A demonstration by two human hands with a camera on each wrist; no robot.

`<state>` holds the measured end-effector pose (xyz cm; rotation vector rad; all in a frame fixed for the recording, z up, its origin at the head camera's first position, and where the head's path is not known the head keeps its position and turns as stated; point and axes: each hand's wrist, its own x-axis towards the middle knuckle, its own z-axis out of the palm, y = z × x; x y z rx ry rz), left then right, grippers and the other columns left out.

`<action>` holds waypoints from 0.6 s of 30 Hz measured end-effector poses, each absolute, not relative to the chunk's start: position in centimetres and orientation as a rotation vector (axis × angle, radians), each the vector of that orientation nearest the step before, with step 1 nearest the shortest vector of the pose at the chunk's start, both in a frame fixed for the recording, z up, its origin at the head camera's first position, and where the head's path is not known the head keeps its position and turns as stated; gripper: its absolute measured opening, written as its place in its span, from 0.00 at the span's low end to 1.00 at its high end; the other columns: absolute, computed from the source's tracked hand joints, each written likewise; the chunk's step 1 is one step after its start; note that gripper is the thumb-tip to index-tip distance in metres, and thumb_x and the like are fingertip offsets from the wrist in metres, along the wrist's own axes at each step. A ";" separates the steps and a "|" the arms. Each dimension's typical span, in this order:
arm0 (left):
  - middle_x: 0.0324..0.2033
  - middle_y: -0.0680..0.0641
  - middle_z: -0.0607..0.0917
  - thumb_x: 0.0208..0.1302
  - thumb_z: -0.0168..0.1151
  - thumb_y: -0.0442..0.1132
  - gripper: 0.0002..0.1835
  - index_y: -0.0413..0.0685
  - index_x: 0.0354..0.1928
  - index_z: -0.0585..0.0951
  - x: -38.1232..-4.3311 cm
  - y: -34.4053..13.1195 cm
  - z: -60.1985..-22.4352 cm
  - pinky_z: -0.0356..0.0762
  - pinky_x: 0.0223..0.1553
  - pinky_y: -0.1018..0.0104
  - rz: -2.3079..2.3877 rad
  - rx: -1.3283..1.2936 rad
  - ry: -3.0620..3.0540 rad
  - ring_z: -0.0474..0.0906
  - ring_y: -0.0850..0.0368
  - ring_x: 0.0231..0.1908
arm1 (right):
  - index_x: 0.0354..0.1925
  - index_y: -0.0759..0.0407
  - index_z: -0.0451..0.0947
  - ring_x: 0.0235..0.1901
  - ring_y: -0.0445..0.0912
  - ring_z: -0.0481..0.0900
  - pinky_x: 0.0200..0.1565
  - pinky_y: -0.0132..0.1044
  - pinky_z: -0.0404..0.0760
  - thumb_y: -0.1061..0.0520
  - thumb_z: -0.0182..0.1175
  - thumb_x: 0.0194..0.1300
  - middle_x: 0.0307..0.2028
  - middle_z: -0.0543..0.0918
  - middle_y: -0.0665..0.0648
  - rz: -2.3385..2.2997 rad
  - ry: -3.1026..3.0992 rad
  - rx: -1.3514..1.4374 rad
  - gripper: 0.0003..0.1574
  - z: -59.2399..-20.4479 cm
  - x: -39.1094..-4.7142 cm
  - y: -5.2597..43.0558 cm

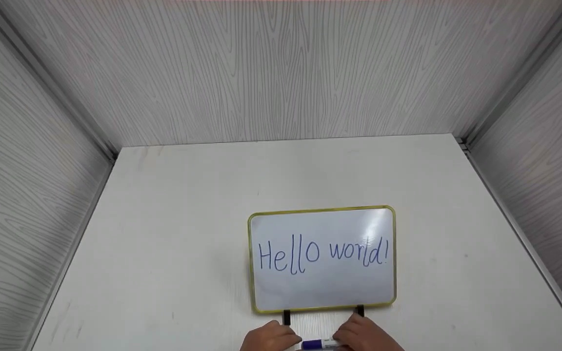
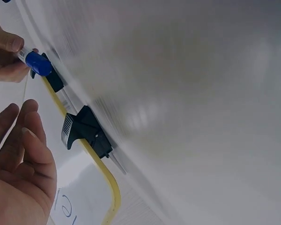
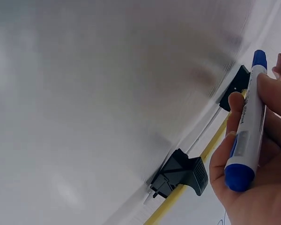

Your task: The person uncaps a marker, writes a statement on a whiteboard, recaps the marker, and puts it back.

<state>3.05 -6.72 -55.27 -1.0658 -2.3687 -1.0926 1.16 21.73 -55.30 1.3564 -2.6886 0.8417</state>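
Note:
A small whiteboard (image 1: 322, 290) with a yellow frame carries the blue words "Hello world!". My right hand (image 1: 366, 334), just below the board's lower edge, grips a white marker (image 1: 324, 344) whose blue cap is on. Thumb and fingers wrap the marker (image 3: 250, 117) in the right wrist view. My left hand (image 1: 269, 336) is close to the capped end; in the left wrist view its fingers (image 2: 35, 140) are loosely bent and hold nothing. The lower part of both hands is cut off in the head view.
Two black stand feet (image 1: 287, 317) clip onto the board's lower edge; one black clip (image 2: 86, 131) shows large in the left wrist view. The white tabletop (image 1: 173, 234) is bounded by grey wood-grain panels (image 1: 281, 73) at the back and both sides.

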 end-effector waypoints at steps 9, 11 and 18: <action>0.28 0.56 0.86 0.62 0.73 0.42 0.06 0.48 0.32 0.89 2.9 -6.6 -55.5 0.63 0.32 0.87 -1.157 -1.120 -2.320 0.74 0.69 0.27 | 0.34 0.48 0.88 0.33 0.35 0.74 0.33 0.27 0.66 0.45 0.69 0.67 0.33 0.82 0.41 0.635 -2.899 1.278 0.10 -55.2 1.0 21.8; 0.28 0.56 0.86 0.62 0.73 0.41 0.06 0.48 0.31 0.89 2.8 -6.7 -55.6 0.63 0.32 0.86 -1.151 -1.126 -2.307 0.74 0.69 0.27 | 0.34 0.47 0.88 0.33 0.35 0.75 0.33 0.27 0.66 0.45 0.69 0.67 0.33 0.82 0.41 0.624 -2.878 1.278 0.09 -55.3 1.1 21.8; 0.28 0.56 0.86 0.63 0.73 0.43 0.07 0.47 0.32 0.90 2.9 -7.1 -55.6 0.63 0.32 0.87 -1.154 -1.111 -2.317 0.74 0.69 0.27 | 0.36 0.46 0.87 0.35 0.36 0.78 0.33 0.29 0.70 0.42 0.67 0.69 0.34 0.83 0.41 0.659 -2.899 1.254 0.11 -55.1 1.3 21.9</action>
